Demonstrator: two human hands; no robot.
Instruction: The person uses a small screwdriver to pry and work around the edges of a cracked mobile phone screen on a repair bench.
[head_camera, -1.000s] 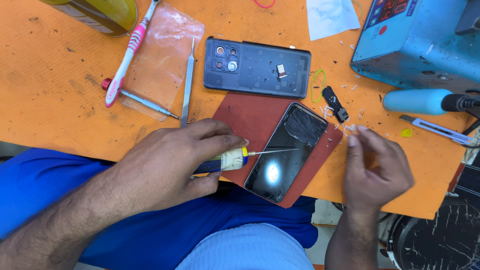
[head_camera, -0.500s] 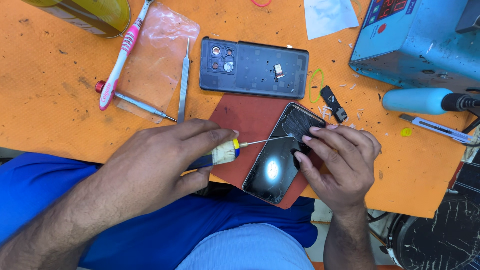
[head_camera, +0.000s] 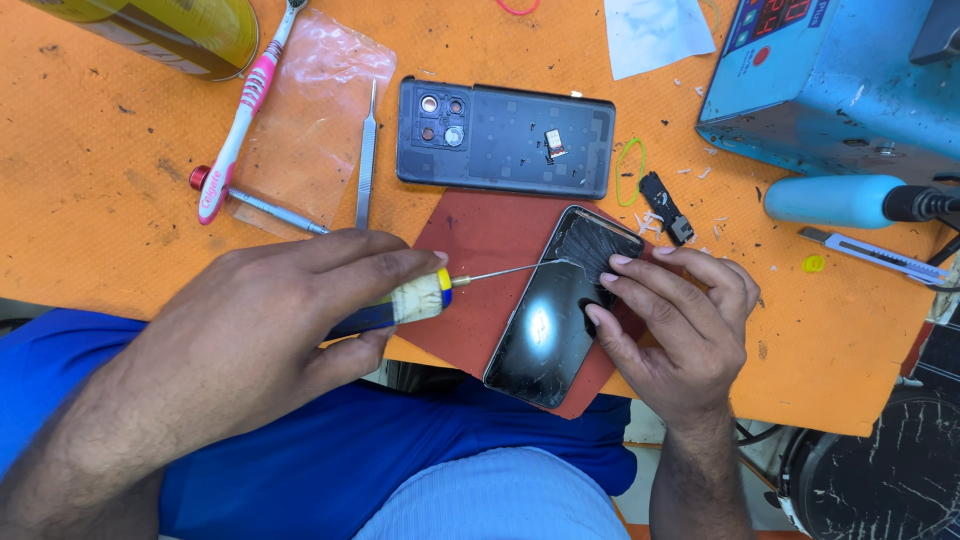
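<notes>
My left hand (head_camera: 270, 320) grips a small screwdriver (head_camera: 440, 285) with a blue and cream handle. Its thin shaft reaches right to the upper edge of a black phone (head_camera: 545, 320) with a cracked screen. The phone lies tilted on a dark red mat (head_camera: 480, 240) at the near edge of the orange table (head_camera: 100, 200). My right hand (head_camera: 675, 325) rests on the phone's right side, fingertips pressing its cracked glass. A dark grey phone back cover (head_camera: 505, 135) with camera holes lies just beyond the mat.
Metal tweezers (head_camera: 367, 150), a pink-and-white toothbrush (head_camera: 240, 110), a clear plastic bag (head_camera: 315, 100) and a red-capped tool (head_camera: 255, 205) lie at the left. A yellow can (head_camera: 170, 30) stands far left. A blue machine (head_camera: 850, 80), a light blue handle (head_camera: 835, 200) and a utility knife (head_camera: 870, 255) sit right.
My right hand came down from beside the mat onto the phone and now presses its cracked glass. The screwdriver tip stays at the phone's upper edge.
</notes>
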